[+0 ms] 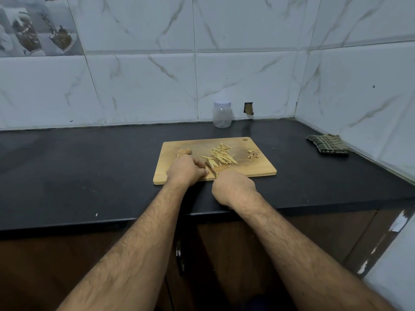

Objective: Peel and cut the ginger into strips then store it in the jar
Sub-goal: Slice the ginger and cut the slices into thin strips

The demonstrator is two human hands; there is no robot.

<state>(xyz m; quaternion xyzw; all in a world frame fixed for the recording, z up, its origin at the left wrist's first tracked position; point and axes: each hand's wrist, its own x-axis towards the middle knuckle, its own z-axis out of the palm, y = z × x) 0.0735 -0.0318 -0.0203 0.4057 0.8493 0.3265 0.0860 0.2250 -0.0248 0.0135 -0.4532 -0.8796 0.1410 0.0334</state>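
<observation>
While both hands work at the near edge of the cutting board, the scene reads so:

Left hand [187,170]: fingers curled down on a ginger slice at the board's near edge, pressing it just beside the blade; the slice itself is mostly hidden under the fingertips.

Right hand [233,187]: closed round the knife handle, which it hides, at the board's near edge.

Knife [211,169]: short blade angled away from the right hand toward the left fingertips, lying low on the board.

Ginger strips [222,154]: loose pale-yellow pile at the board's middle, just beyond the blade.

Unpeeled ginger piece [183,151]: brown knob toward the board's far left corner, just beyond the left hand.

Peel scraps [253,154]: small heap near the board's right edge.

Cutting board [258,169]: wooden, hole at the far right corner, near the front edge of the black bench [89,171].

Jar [222,113]: clear plastic, white lid on, upright at the bench's back edge against the tiled wall, well apart from the board.

Checked cloth [329,143]: crumpled at the bench's right edge by the side wall.
</observation>
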